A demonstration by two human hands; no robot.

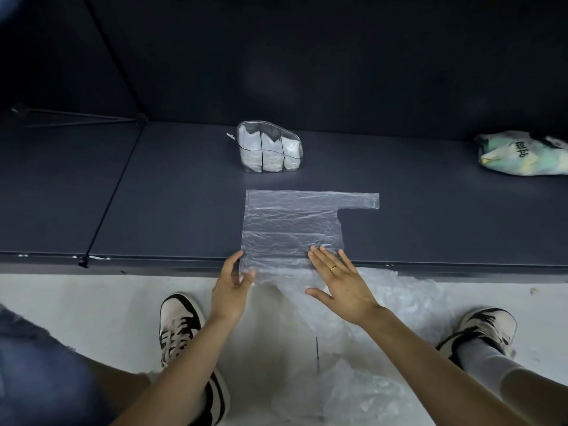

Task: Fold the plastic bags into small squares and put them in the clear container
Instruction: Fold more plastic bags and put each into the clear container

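A clear plastic bag (292,222) lies flat on the dark table (172,195) at the centre of the frame, 1 handle reaching right. The left hand (232,287) pinches its lower left corner at the table edge. The right hand (341,278), fingers spread wide, presses flat on its lower right part. The clear container (270,146), above the bag, holds folded bags.

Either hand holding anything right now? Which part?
The left hand pinches the near left corner of the plastic bag. The right hand lies flat on its near edge, gripping nothing.
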